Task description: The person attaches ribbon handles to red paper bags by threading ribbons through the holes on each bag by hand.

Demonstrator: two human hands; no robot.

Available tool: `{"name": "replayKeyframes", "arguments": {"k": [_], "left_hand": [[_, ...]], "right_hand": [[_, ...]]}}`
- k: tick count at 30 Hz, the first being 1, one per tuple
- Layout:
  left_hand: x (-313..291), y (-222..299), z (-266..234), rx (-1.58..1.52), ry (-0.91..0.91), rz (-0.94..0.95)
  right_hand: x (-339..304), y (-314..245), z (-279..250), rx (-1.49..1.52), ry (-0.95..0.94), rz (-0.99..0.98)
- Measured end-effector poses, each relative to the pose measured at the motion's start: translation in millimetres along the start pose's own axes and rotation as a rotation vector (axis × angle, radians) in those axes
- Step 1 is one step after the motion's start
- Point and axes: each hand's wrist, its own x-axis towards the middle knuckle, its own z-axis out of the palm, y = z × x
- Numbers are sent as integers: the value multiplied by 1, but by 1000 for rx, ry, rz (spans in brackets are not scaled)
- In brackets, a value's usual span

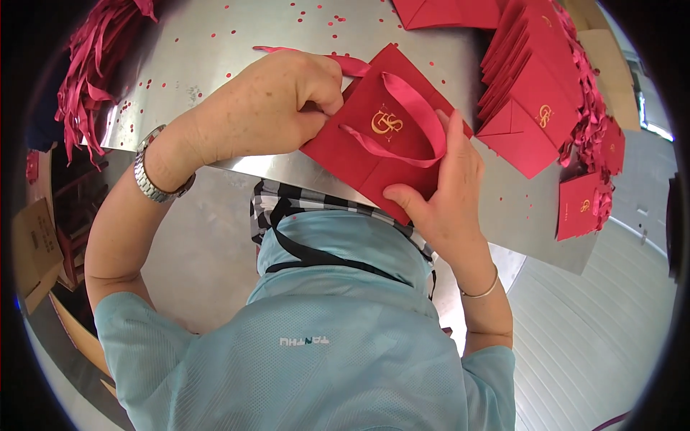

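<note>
A small red paper gift bag (359, 136) with a gold emblem is held tilted above the near edge of the metal table. A loop of pink-red ribbon (413, 118) lies across its front as a handle. My right hand (456, 194) grips the bag's right side, thumb on the lower front and fingers along the edge near the loop. At the bag's left edge, my left hand (277, 100) is closed with curled fingers; their tips and what they pinch are hidden. Another ribbon length (353, 66) shows beyond the left hand, its loose end sticking out past the knuckles.
Loose red ribbons (90, 79) hang in a bunch at the far left. Red bags (528, 79) fan out in a stack on the right, beside more bags with ribbons (589, 144). Small red paper dots dot the metal table (194, 54). A cardboard box (37, 248) stands at left.
</note>
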Motion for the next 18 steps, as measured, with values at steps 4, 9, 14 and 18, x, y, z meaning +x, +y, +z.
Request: {"name": "replayKeyframes", "arguments": {"k": [4,9,14,18], "left_hand": [[-4,-4,-8,-138,40,-34],[-44,-33,-63,250,127,-180],[-65,-54,-69,339,271,-212],[-60,-37,-51,420,698,-401]], "right_hand": [[-3,5,-1,19,-29,19],[0,2,-5,10,-75,17],[0,2,-6,-27,-108,-2],[-1,4,-3,-39,-84,-17]]}}
